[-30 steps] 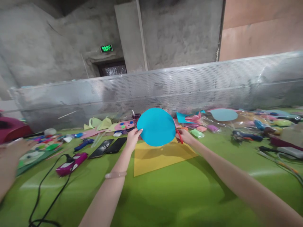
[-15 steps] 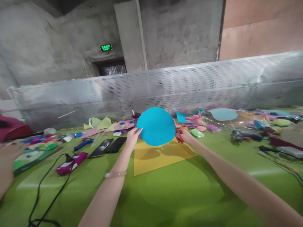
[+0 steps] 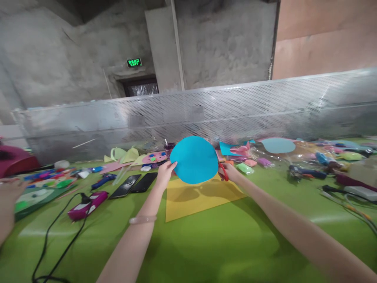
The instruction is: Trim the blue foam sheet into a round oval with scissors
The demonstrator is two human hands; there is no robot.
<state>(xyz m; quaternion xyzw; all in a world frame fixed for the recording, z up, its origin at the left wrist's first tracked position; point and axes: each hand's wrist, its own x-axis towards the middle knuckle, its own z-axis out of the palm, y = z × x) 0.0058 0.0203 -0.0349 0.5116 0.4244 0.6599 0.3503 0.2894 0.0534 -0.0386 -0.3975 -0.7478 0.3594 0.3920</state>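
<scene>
A round sheet of blue paper (image 3: 194,160) is held upright above the table, facing me. My left hand (image 3: 166,171) pinches its left edge between thumb and fingers. At the right edge, my right hand (image 3: 230,173) is closed on red-handled scissors (image 3: 224,173); the blades are hidden, apparently behind the disc. Below the disc, a yellow sheet (image 3: 188,200) lies flat on the green table, with the disc's shadow across it.
Two phones (image 3: 126,186), a purple power strip (image 3: 87,205) with a black cable and a blue glue gun (image 3: 103,181) lie left. Another person's hand (image 3: 10,200) is at the far left. Packets of coloured clay (image 3: 245,168) and another glue gun (image 3: 309,170) lie right. A perforated metal panel (image 3: 235,106) stands behind.
Both hands keep their hold on the disc and the scissors, nearly still. The whole view has shifted slightly. The other person's hand at the far left has moved a little.
</scene>
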